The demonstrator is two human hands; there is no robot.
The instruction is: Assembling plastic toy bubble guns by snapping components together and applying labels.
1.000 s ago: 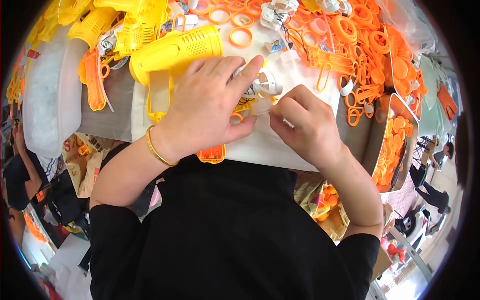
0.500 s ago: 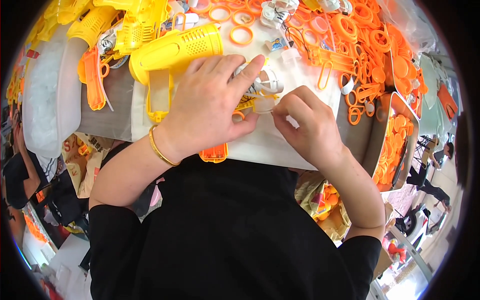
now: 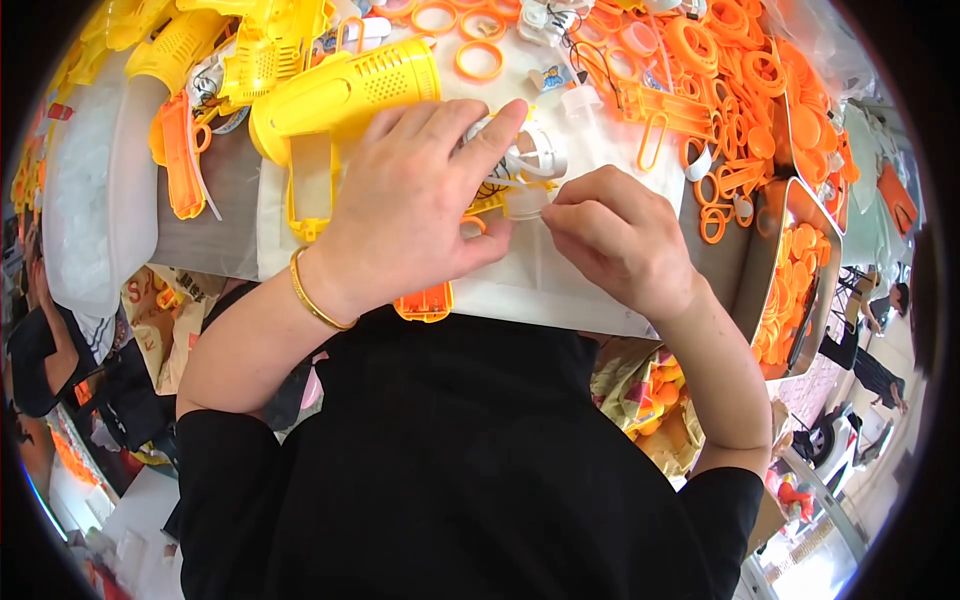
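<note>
My left hand (image 3: 410,195) is curled over a partly hidden yellow plastic housing, holding it down on the white work surface. A round white plastic part (image 3: 541,150) with dark wires sits in it, showing beyond my thumb and forefinger. Beside that lies a small clear plastic cup (image 3: 525,204), its right edge pinched by the fingertips of my right hand (image 3: 622,238). Left of my left hand are a yellow perforated barrel-shaped shell (image 3: 350,92) and a yellow frame (image 3: 310,185). An orange casing piece (image 3: 425,303) lies at the near edge, below my left wrist.
Orange rings and loops (image 3: 740,75) are heaped at the back right. A metal tray (image 3: 830,250) of orange discs stands at right. A translucent tub (image 3: 95,190), yellow shells (image 3: 265,60) and an orange half-casing (image 3: 183,155) are on the left. Paper bags (image 3: 160,320) sit below the table.
My right hand has moved slightly, its fingers more closed together at the clear cup's edge. My left hand stays on the housing. The view has shifted a little.
</note>
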